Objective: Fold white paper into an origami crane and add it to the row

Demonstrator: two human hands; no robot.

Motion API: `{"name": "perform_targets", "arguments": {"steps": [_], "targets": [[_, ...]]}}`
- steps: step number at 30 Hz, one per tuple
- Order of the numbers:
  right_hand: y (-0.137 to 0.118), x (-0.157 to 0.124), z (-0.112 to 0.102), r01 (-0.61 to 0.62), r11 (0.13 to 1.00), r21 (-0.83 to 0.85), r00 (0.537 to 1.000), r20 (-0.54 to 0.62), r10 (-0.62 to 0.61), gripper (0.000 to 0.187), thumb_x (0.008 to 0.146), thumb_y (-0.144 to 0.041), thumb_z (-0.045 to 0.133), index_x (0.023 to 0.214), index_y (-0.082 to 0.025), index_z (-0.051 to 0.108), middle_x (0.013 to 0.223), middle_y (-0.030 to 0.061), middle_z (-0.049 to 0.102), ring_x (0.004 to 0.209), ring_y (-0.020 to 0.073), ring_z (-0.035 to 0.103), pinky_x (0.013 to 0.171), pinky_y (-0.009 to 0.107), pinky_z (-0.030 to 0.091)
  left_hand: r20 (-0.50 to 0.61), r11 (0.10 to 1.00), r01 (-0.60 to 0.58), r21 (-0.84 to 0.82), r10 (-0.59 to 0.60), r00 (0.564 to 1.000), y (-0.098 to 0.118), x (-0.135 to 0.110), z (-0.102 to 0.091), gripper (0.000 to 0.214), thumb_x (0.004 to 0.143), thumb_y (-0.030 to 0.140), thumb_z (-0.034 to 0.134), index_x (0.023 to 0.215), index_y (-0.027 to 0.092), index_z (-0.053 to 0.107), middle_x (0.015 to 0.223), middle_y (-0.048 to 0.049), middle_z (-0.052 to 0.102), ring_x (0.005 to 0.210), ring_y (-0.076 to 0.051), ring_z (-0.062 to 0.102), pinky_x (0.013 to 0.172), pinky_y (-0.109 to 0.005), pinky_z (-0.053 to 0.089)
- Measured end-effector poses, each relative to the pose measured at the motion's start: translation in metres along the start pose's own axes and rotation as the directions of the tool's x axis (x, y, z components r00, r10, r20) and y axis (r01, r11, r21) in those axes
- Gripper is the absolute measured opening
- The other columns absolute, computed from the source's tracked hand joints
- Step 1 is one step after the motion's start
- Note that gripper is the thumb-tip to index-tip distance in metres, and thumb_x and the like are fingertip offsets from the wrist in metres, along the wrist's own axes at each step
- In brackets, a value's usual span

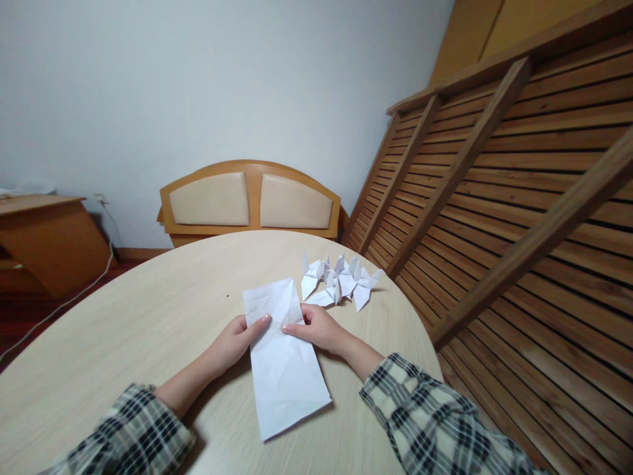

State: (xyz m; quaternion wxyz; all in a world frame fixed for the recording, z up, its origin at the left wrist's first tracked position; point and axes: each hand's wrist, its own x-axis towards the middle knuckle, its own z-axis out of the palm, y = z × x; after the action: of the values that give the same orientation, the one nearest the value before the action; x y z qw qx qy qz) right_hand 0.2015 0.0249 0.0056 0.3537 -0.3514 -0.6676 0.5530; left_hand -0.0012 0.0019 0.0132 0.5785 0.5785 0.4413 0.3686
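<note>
A white sheet of paper [281,369], folded into a long strip with creases, lies on the round wooden table [123,343]. My left hand [235,343] holds its left edge, thumb pressed on top. My right hand [316,328] grips the right edge, fingertip pressing the middle of the sheet. Both hands are closed on the paper. Just beyond my right hand sits a cluster of several folded white paper cranes [339,282].
A wooden chair back with beige pads [250,198] stands at the table's far side. A slatted wooden frame [519,198] leans close along the right. A wooden cabinet [44,237] and a white cable [64,300] are at the left.
</note>
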Motion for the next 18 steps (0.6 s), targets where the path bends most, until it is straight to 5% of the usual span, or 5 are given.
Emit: {"name": "perform_targets", "arguments": {"steps": [9, 18], "targets": [[0.0000, -0.0006, 0.0004, 0.040, 0.999, 0.023, 0.999, -0.005, -0.040, 0.044, 0.077, -0.053, 0.066, 0.090, -0.010, 0.069, 0.086, 0.0082, 0.070, 0.069, 0.0156, 0.061, 0.064, 0.028, 0.046, 0.037, 1.000, 0.017, -0.004, -0.016, 0.999, -0.0028, -0.0008, -0.0001, 0.054, 0.071, 0.063, 0.067, 0.080, 0.010, 0.069, 0.076, -0.0108, 0.074, 0.062, -0.019, 0.064, 0.057, -0.027, 0.049], [0.0014, -0.0005, -0.0002, 0.065, 0.998, 0.005, 0.998, -0.005, -0.065, 0.043, 0.072, -0.043, 0.075, 0.102, -0.013, 0.071, 0.099, 0.0098, 0.072, 0.085, 0.0210, 0.066, 0.080, 0.035, 0.050, 0.070, 0.996, 0.012, 0.092, -0.019, 0.997, -0.0029, -0.0013, 0.0010, 0.055, 0.069, 0.064, 0.067, 0.075, 0.010, 0.068, 0.071, -0.0092, 0.072, 0.060, -0.018, 0.061, 0.055, -0.025, 0.046]]}}
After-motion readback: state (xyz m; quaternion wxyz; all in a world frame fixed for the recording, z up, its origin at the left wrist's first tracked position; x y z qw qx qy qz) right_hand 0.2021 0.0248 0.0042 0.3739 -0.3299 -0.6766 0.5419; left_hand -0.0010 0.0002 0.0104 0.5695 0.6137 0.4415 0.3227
